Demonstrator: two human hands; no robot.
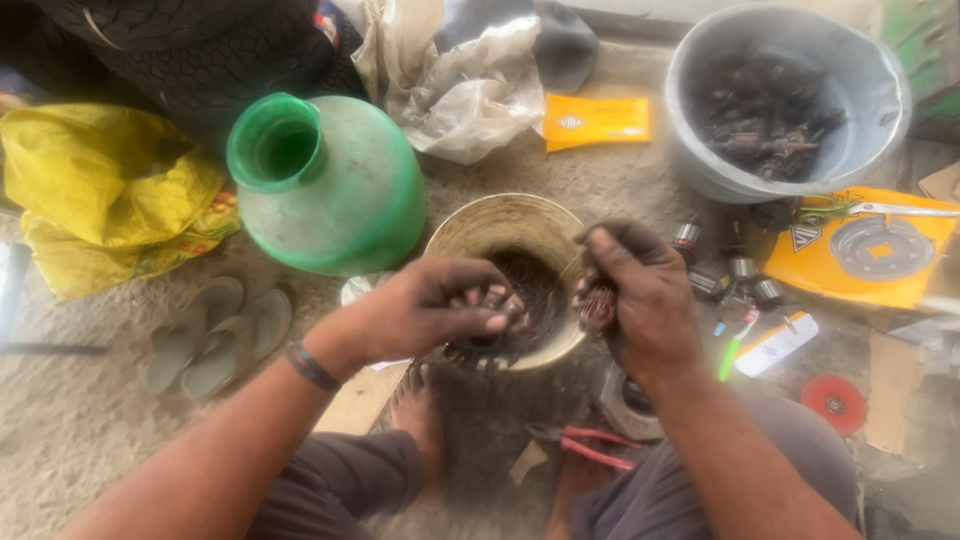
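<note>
**Both hands on small motor parts over the tin bowl**

Left hand point(432, 308): fingers curled shut around a small dark ringed part point(492, 300), held just above the near-left rim of the round tin bowl point(470, 228). Dark band on that wrist.

Right hand point(638, 292): closed around a coppery wound motor piece point(597, 306), held at the bowl's right rim. Hands are near each other, not touching.

The bowl sits centre, on sandy ground, with dark scrap inside. Exact contents are too blurred to tell.

Around it:
- Green plastic jug point(330, 180), far left of bowl, just beside it, mouth tilted toward the camera.
- Yellow bag point(100, 180), far left; pair of grey sandals point(215, 335) near left.
- Grey bucket point(790, 100), far right, holding dark metal parts.
- Several small motor cores point(735, 270) on the ground between bowl and a yellow card pack point(860, 255); scissors point(860, 209) lie on the pack's far edge.
- Red-handled pliers point(585, 445) near, between the person's feet.
- Red disc point(833, 400), near right.
- Crumpled clear plastic sheet point(450, 80) and small orange packet point(597, 122), far centre.
</note>
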